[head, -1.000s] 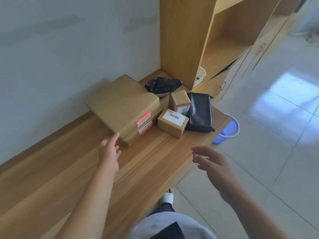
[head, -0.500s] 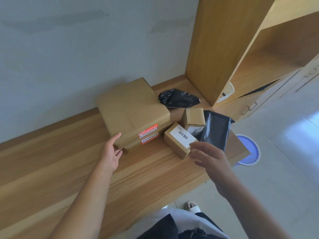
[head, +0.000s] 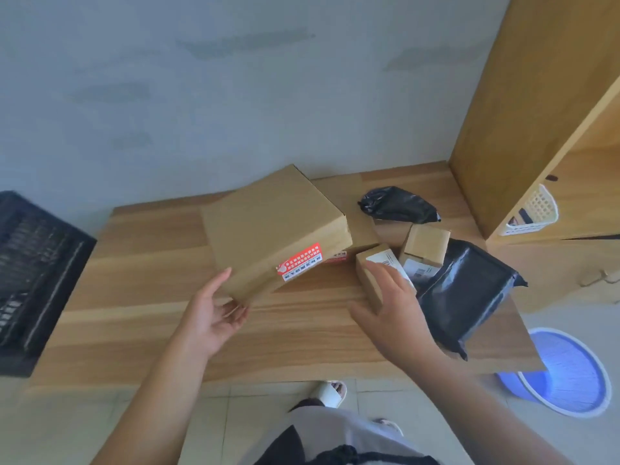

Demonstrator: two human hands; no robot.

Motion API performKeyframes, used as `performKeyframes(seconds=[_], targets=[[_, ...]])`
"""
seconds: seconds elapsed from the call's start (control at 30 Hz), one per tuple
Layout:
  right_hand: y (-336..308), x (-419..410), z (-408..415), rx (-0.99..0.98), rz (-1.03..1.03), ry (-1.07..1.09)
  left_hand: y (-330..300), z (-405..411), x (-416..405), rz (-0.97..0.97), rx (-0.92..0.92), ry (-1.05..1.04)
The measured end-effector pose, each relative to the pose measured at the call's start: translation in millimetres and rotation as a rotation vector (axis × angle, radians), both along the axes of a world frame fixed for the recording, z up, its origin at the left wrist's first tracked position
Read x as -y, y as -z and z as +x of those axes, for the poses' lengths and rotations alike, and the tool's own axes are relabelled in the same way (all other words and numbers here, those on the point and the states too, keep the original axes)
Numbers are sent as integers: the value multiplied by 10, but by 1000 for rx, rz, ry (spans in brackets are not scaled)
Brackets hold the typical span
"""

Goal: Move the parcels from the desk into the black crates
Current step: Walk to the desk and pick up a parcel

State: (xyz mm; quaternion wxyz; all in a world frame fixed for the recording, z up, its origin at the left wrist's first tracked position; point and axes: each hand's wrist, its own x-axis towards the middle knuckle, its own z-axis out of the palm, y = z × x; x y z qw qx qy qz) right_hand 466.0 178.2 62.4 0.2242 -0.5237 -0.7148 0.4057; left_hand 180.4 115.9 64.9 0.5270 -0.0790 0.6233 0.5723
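A: My left hand (head: pixel 214 313) cups the near corner of the big cardboard box (head: pixel 275 229), fingers spread loose beneath it, nothing clenched yet. The box sits tilted on a second box on the bench (head: pixel 302 337).

B: And the right?

A: My right hand (head: pixel 391 307) lies flat-fingered on the small labelled carton (head: pixel 370 273), no grip closed. The big box looks stiff and, I'd guess, light; take it by opposite edges. Black crate (head: pixel 30 270) waits left.
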Motion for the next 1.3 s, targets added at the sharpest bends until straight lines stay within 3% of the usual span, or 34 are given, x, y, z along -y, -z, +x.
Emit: performKeyframes(seconds=[0.1, 0.23, 0.4, 0.53, 0.6, 0.7, 0.83, 0.9, 1.07, 1.3], targets=[[-12, 23, -174, 239, 524, -319, -156, 273, 389, 7, 115, -36], [-145, -74, -387, 500, 927, -587, -276, 659, 811, 75, 233, -89], [-268, -133, -519, 660, 1154, -837, -391, 978, 1156, 133, 329, -92], [-357, -120, -480, 566, 1232, -867, -408, 1061, 1353, 197, 310, -55], [-411, -157, -469, 450, 1106, -800, -415, 1017, 1445, 261, 241, -47], [-567, -298, -435, 305, 586, -634, -460, 897, 1502, 297, 40, -137], [-726, -467, -183, -181, -70, -388, -475, 819, 1434, 199, -402, -36], [-741, -525, -3, -344, -322, -331, -473, 798, 1379, 181, -519, 33], [-745, -587, 472, -483, -574, -378, -514, 752, 1216, 219, -588, 207], [-678, -600, 1021, -591, -645, -410, -546, 809, 1048, 402, -442, 375]])
